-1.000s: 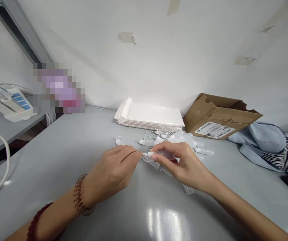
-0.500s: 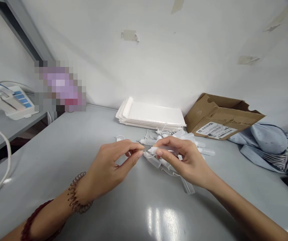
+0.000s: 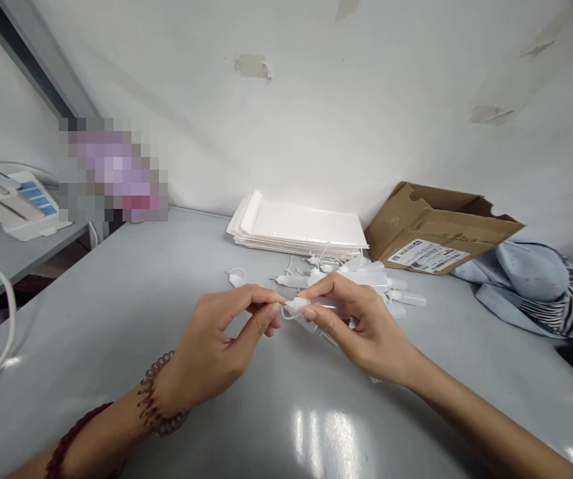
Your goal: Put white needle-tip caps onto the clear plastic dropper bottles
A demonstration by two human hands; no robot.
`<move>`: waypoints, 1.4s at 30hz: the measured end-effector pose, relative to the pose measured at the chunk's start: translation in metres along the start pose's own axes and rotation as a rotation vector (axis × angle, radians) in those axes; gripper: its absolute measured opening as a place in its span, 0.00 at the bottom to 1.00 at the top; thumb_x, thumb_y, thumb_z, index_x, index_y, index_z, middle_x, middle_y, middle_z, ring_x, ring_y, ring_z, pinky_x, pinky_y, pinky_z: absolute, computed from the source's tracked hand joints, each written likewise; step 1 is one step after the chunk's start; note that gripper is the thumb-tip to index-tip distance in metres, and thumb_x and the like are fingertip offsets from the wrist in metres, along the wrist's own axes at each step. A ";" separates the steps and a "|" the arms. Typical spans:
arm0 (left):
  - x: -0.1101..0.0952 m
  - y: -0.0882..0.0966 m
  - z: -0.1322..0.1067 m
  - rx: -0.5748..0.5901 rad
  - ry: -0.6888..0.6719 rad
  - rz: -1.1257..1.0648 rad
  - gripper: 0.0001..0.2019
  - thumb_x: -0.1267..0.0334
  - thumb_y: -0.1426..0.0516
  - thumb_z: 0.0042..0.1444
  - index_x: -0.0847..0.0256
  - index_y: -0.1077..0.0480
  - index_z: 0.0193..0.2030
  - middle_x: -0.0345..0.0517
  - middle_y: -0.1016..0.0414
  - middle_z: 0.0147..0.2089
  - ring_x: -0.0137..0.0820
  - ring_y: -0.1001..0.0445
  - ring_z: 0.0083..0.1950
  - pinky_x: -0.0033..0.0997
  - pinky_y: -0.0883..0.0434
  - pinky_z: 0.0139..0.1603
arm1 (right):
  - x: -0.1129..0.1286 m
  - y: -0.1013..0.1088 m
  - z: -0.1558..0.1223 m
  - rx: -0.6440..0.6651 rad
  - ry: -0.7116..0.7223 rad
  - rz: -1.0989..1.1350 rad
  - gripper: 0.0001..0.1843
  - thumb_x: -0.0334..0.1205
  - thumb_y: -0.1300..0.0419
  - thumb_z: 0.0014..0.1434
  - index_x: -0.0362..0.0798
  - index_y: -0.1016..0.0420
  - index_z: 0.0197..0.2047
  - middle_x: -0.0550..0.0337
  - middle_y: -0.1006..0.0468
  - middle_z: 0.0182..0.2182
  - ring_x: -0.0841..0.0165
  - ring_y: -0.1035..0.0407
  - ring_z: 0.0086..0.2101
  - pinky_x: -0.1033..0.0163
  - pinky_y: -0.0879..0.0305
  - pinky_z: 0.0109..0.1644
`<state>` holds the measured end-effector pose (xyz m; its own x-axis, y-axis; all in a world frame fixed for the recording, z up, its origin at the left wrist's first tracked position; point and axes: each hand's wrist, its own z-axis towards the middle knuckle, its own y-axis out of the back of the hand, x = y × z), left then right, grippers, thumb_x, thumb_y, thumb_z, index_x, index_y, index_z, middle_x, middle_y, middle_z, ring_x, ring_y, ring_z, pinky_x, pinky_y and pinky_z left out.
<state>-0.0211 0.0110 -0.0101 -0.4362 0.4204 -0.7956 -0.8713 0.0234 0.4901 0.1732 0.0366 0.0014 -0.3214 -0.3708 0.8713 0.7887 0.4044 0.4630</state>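
Grey table (image 3: 177, 266): mailers (image 3: 311, 223) and carton (image 3: 446, 229) near back edge.
Wall (image 3: 316, 120): white, tape-marked.
Right hand (image 3: 371, 326): clamped on bottle (image 3: 330, 305).
Left hand (image 3: 217, 339): pinched at its tip (image 3: 288, 305).

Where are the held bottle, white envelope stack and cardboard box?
Held bottle (image 3: 328, 305), head view: on its translucent body.
White envelope stack (image 3: 309, 224), head view: on its top face.
Cardboard box (image 3: 439, 231), head view: on its brown outer side.

Looked forward-down from the head, near left hand (image 3: 217, 342) and right hand (image 3: 373, 329); faced the wall (image 3: 316, 120); caught far left perhaps unclearly.
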 end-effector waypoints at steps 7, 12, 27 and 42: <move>0.002 0.007 0.001 0.028 0.163 -0.343 0.08 0.67 0.48 0.61 0.59 0.27 0.39 0.37 0.27 0.26 0.25 0.29 0.25 0.25 0.30 0.30 | 0.004 -0.004 0.000 -0.071 -0.006 0.075 0.05 0.40 0.44 0.61 0.48 0.30 0.38 0.63 0.29 0.27 0.74 0.38 0.25 0.68 0.42 0.25; 0.009 0.008 0.005 0.037 0.246 -0.479 0.11 0.62 0.48 0.62 0.61 0.27 0.34 0.39 0.29 0.25 0.25 0.32 0.25 0.28 0.32 0.30 | 0.004 -0.003 0.001 -0.109 0.016 0.086 0.04 0.39 0.43 0.61 0.48 0.29 0.38 0.62 0.28 0.29 0.73 0.36 0.28 0.68 0.40 0.27; 0.011 -0.003 0.002 0.150 0.282 -0.527 0.09 0.63 0.46 0.61 0.59 0.28 0.32 0.35 0.34 0.22 0.23 0.34 0.24 0.26 0.34 0.29 | 0.001 -0.004 -0.002 -0.048 0.177 -0.132 0.05 0.39 0.47 0.63 0.50 0.32 0.43 0.64 0.32 0.23 0.74 0.40 0.21 0.67 0.41 0.24; 0.013 0.013 0.012 0.129 0.230 -0.077 0.08 0.59 0.45 0.58 0.59 0.26 0.32 0.36 0.31 0.22 0.25 0.32 0.25 0.21 0.32 0.28 | -0.001 -0.003 0.005 0.044 0.073 -0.217 0.10 0.39 0.54 0.67 0.48 0.36 0.46 0.58 0.26 0.33 0.69 0.33 0.31 0.64 0.37 0.34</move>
<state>-0.0352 0.0281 -0.0102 -0.4219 0.1965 -0.8851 -0.8747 0.1687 0.4544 0.1688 0.0396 -0.0003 -0.4408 -0.5120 0.7372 0.6812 0.3440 0.6462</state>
